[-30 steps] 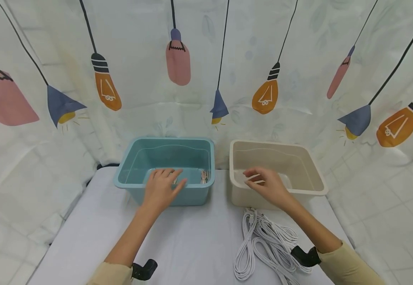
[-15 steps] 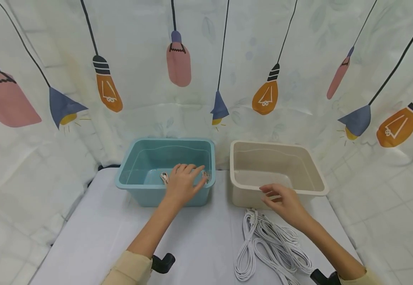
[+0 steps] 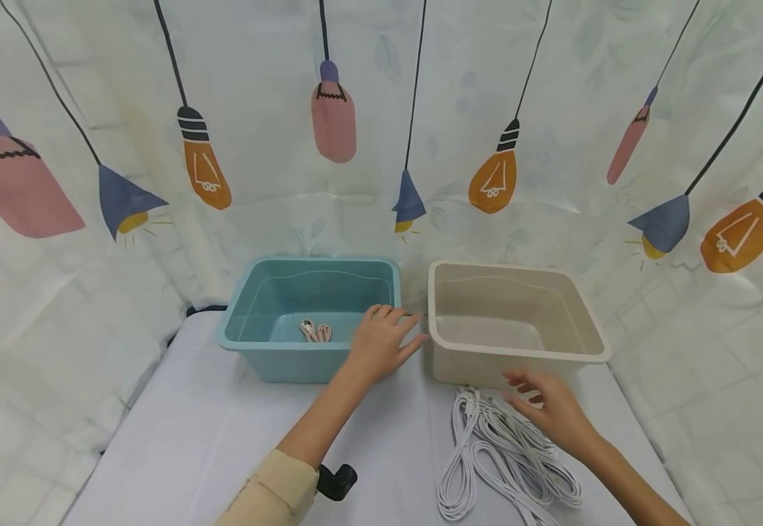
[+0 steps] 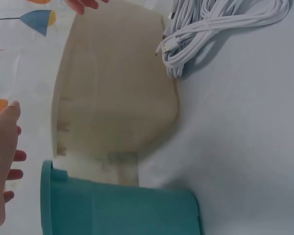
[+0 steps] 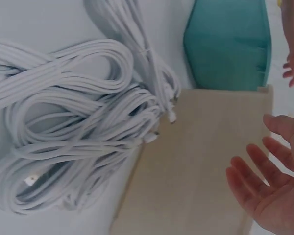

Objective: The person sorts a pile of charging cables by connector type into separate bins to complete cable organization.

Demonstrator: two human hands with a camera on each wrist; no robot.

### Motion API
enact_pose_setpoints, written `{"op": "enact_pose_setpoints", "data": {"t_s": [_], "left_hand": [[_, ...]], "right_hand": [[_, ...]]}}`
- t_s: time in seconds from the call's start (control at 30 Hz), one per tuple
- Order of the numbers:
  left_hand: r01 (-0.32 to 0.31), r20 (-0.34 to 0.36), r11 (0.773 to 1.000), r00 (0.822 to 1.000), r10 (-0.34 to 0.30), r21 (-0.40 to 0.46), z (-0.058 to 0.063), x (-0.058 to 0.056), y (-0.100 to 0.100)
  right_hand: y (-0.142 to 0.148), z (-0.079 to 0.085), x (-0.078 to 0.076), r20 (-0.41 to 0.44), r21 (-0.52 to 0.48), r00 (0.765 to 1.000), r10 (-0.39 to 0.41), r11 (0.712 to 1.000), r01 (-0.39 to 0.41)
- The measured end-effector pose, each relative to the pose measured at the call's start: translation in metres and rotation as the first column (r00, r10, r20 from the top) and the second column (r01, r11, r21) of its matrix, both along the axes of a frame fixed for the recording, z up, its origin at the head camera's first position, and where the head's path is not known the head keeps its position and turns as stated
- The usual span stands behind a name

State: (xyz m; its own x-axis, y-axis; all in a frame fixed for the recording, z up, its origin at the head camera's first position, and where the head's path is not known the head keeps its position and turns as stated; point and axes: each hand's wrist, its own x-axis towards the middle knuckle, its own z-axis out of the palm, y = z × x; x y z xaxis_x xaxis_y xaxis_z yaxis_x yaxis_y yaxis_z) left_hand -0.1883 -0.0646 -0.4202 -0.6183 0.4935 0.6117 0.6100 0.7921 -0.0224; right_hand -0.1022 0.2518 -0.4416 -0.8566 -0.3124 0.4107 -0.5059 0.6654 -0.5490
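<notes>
Over the right front corner of the teal bin (image 3: 289, 346) my left hand (image 3: 381, 343) hovers with its fingers spread and nothing in them. Two small bundles of pale cable (image 3: 316, 332) lie on that bin's floor. My right hand (image 3: 549, 409) is in front of the beige bin (image 3: 519, 354), above the coiled white cables (image 3: 506, 460), fingers loosely bent and holding nothing. Several of these cable coils, with connector ends showing, appear in the right wrist view as a pile of white cables (image 5: 88, 122) on the cloth.
A white cloth covers the table (image 3: 191, 424). Behind the bins hangs a pale curtain (image 3: 368, 234) printed with lamps and bulbs. A narrow gap separates the teal bin from the beige one.
My left hand has moved right across the teal bin, uncovering the small cable bundles inside. My right hand has drawn back from over the beige bin toward the white cables.
</notes>
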Motion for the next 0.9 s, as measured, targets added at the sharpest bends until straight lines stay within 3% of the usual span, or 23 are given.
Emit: {"op": "enact_pose_setpoints", "data": {"t_s": [0.13,0.33,0.67,0.9], "left_hand": [[0.041,0.059,0.999,0.997,-0.041,-0.002,0.003,0.002,0.013],[0.052,0.109,0.998,0.993,-0.047,-0.044,0.002,0.003,0.030],[0.104,0.201,0.994,0.975,-0.097,-0.022,-0.006,0.003,0.052],[0.148,0.189,0.989,0.971,-0.148,0.013,-0.018,-0.002,0.061]], "right_hand": [[0.008,-0.016,0.004,-0.031,0.009,0.999,-0.017,1.000,0.017],[0.020,-0.041,0.010,-0.020,0.020,0.999,-0.045,0.999,0.045],[0.035,-0.081,0.023,0.146,-0.004,0.986,-0.081,0.997,0.082],[0.040,-0.102,0.029,0.286,0.031,0.953,-0.099,0.995,0.094]]}}
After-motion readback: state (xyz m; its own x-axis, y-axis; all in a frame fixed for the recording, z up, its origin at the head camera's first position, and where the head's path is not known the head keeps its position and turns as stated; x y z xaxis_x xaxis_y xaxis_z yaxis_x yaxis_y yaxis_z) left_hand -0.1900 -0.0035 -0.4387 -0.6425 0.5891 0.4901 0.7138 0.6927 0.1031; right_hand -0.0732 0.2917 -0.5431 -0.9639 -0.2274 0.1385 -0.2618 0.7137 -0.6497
